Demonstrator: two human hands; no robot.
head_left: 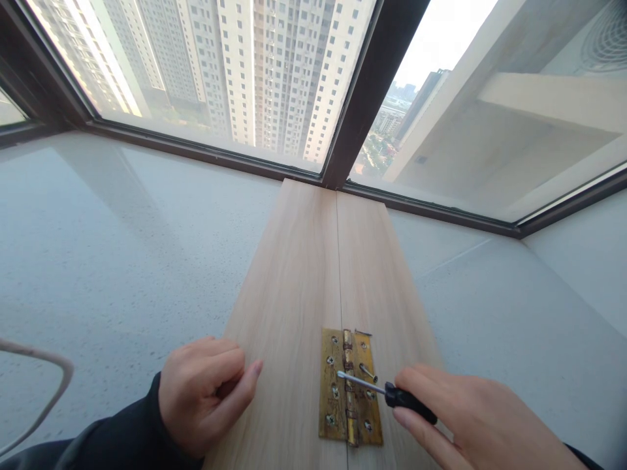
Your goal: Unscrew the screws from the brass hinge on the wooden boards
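Observation:
Two light wooden boards [304, 274] lie side by side on a grey sill, joined near me by a brass hinge [349, 396]. My right hand [470, 424] grips a small screwdriver [386, 393] with a black handle; its metal tip rests on the left leaf of the hinge. One screw [368, 373] stands raised and tilted on the right leaf, others sit flat in their holes. My left hand [206, 391] rests curled against the left edge of the left board, fingers folded with nothing visible in them.
The grey speckled sill [122, 261] spreads to both sides of the boards. A dark window frame [362, 98] runs along the back, with tall buildings outside. A thin pale cable [49, 385] loops at the far left.

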